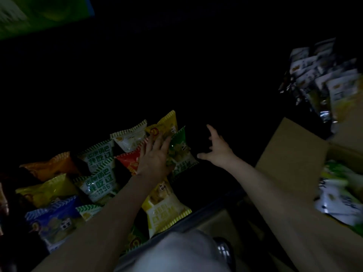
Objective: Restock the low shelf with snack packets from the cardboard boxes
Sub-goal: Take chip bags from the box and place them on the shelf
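Partly stocked: assorted colourful foil snack packets (pixel 94 179) lying on dark low shelf. Left hand (pixel 155 158) flat on packets, right hand (pixel 218 150) spread, empty. More packets left in brown cardboard box (pixel 290 154)

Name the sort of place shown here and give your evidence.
Probably a shop aisle during restocking: assorted snack packets piled on a dim low shelf, an open cardboard box of more packets alongside, and a left hand pressing the pile.
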